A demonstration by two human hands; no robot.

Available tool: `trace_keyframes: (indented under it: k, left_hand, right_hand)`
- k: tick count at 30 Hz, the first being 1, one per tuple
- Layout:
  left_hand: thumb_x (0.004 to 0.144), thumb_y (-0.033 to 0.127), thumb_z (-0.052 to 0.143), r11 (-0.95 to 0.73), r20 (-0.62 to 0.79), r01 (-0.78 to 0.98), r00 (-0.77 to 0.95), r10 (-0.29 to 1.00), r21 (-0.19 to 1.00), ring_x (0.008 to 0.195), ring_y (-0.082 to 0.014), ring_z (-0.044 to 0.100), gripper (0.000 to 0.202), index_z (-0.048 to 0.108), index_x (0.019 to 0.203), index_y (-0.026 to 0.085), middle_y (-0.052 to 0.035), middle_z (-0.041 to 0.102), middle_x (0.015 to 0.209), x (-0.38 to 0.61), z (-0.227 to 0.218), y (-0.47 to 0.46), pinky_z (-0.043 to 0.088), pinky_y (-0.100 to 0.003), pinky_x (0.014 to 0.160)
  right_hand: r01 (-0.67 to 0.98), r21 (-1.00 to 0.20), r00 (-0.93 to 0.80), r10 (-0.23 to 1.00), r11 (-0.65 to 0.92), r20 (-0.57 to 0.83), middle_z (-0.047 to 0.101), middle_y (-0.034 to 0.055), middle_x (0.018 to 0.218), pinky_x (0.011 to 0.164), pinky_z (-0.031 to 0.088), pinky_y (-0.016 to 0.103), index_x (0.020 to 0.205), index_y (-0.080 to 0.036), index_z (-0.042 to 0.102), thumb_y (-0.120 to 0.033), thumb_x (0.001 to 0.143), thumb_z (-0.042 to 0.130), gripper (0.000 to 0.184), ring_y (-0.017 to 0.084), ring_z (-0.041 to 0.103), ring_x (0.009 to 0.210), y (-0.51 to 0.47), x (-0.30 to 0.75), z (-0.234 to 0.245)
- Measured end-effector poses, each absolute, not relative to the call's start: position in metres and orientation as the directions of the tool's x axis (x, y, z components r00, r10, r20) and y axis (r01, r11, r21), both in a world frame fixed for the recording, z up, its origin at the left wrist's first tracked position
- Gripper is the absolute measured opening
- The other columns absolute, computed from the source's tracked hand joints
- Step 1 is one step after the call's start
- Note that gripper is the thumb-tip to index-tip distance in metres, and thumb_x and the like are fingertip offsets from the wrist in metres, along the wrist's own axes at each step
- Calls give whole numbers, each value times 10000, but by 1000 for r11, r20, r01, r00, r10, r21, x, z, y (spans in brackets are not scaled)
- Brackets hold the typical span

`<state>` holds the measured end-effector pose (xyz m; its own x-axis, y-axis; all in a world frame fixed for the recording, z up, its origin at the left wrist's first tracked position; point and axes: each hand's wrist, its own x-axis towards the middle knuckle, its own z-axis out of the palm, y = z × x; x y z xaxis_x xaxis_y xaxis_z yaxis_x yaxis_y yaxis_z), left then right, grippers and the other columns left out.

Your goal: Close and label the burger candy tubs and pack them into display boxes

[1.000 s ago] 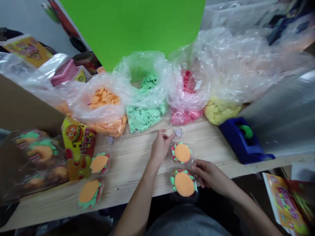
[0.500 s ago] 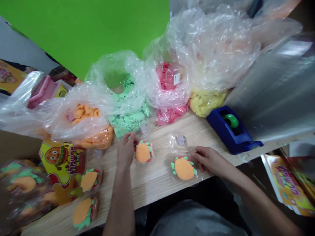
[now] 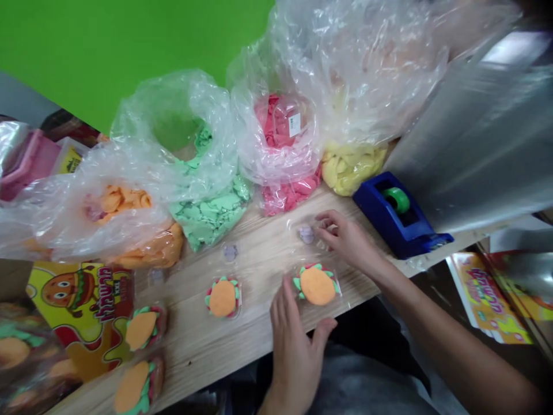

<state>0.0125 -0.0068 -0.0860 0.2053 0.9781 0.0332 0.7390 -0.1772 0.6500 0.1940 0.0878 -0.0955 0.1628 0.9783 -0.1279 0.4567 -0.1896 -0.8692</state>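
My left hand (image 3: 297, 337) lies open at the table's near edge, its fingertips touching the left side of a packed foam burger (image 3: 317, 285) in a clear blister. My right hand (image 3: 345, 239) reaches past that burger, fingers pinched on the edge of an empty clear blister shell (image 3: 307, 234). A second packed burger (image 3: 223, 297) lies to the left, with nothing touching it. Another empty shell (image 3: 230, 252) sits above it.
Plastic bags of orange (image 3: 129, 222), green (image 3: 207, 202), pink (image 3: 283, 155) and yellow (image 3: 352, 167) foam pieces line the wooden table's (image 3: 259, 328) far side. A blue tape dispenser (image 3: 397, 213) stands right. Printed burger cards (image 3: 82, 305) and two more packed burgers (image 3: 140, 328) lie left.
My left hand let go of the burger it had slid left and came back to the near burger. My right hand left that burger and reached up to the empty shell.
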Motion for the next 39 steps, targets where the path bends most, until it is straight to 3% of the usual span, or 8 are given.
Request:
trace_keyframes:
  k: [3,7,12,15,18,25,31,39]
  left_hand:
    - [890,291,456,-146,43,802,149,988,579,1244,-317,365,669,86,1431,163,-219,385,1359,23,-106,-22,336,-502,964]
    - [892,227,458,-170,103,766,136,985,620,1244,-269,363,563,203,1393,193,-180,401,1340,21,-110,-11,341,-451,976]
    - [867,206,507,-232,217,784,128,968,576,1148,-261,417,502,328,1336,217,-148,443,1229,22,-108,-9,356,-434,942]
    - [870,188,494,-290,263,804,172,949,520,1078,-263,452,512,320,1350,225,-149,468,1176,23,-112,-13,367,-429,903]
    - [873,192,483,-289,243,759,177,954,584,1087,-270,447,527,283,1359,223,-156,490,1189,21,-116,-14,353,-449,914]
    - [874,180,468,-12,11,507,5,1000,862,1097,-218,441,279,610,1097,267,-83,490,1121,8,-113,-15,352,-384,953]
    - [849,169,479,166,-188,383,19,982,909,1027,-171,521,250,680,983,232,-57,548,1038,-5,-91,-2,416,-286,899]
    - [797,160,465,335,-351,252,21,936,908,924,-172,565,220,681,832,192,-41,609,957,-11,-79,15,434,-282,854]
  right_hand:
    - [473,-873,176,984,-120,-40,646,3,887,537,444,234,994,-222,524,-268,827,535,174,101,565,547,77,189,-93]
    - [497,-866,196,979,-52,54,643,54,1061,608,489,276,1059,-220,485,-265,850,525,217,118,595,605,55,190,-89]
    - [580,-767,-6,942,276,335,610,85,1180,900,463,353,1023,-226,501,-143,837,542,208,191,587,1046,29,190,-83]
    - [584,-696,-155,899,418,410,596,103,1191,1026,375,417,1186,-229,431,-164,825,584,397,203,520,1155,13,188,-83]
    - [577,-671,-270,884,465,381,528,137,1245,1060,322,481,1325,-218,345,-294,789,639,616,255,450,1220,2,185,-86]
    - [492,-770,-262,913,406,313,295,114,1403,987,432,407,1311,-284,395,-174,830,569,523,262,341,1300,-10,181,-99]
    - [447,-796,-273,910,408,313,270,83,1432,1019,393,451,1316,-326,385,-104,816,584,582,256,289,1333,-14,181,-109]
    - [503,-759,-282,909,413,308,288,51,1454,998,421,456,1308,-360,407,-101,814,580,584,264,310,1327,-13,180,-115]
